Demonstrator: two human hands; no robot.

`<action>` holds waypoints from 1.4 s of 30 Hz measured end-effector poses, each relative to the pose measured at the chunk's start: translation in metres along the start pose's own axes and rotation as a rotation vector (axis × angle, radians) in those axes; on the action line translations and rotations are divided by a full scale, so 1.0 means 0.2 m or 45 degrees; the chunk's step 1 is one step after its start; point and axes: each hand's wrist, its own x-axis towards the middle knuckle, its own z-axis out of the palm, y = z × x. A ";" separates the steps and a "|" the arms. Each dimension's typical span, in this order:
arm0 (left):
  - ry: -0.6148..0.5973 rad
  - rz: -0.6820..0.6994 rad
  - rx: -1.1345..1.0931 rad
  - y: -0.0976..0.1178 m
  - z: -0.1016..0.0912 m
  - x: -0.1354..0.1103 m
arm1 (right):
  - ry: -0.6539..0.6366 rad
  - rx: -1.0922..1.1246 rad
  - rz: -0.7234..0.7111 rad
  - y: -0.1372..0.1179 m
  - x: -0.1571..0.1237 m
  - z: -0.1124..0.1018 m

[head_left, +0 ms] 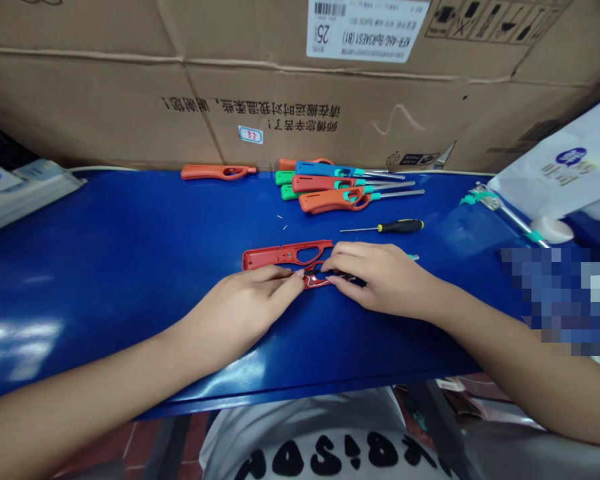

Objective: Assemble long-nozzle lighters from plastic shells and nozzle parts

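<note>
On the blue table, a red lighter half-shell [316, 283] with wires and small parts inside lies between my two hands, partly covered by them. My left hand [253, 300] is closed over its left end, thumb and fingers pinching it. From the right, my right hand [380, 273] pinches small dark parts at the middle of the shell; the exact piece is hidden. Just beyond my fingers rests the other red half-shell [265, 259], its hollow side up. A black and yellow screwdriver [403, 227] lies farther back on the right.
Several long-nosed lighters [335, 200] are piled at the back, beside a lone orange lighter casing [210, 173]. A large cardboard box [130, 113] walls off the rear. On the right are a white bag [570, 160] and metal tubes [515, 217]; a power strip [30, 193] sits left.
</note>
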 end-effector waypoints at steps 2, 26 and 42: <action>0.012 -0.020 -0.065 0.00 0.00 0.00 | 0.010 -0.008 -0.010 0.00 0.00 0.01; 0.019 -0.229 -0.309 -0.03 0.02 0.01 | -0.014 0.032 -0.094 0.00 -0.01 0.00; 0.067 -0.192 -0.448 -0.08 0.04 0.00 | 0.458 -0.325 1.366 0.71 -0.18 -0.25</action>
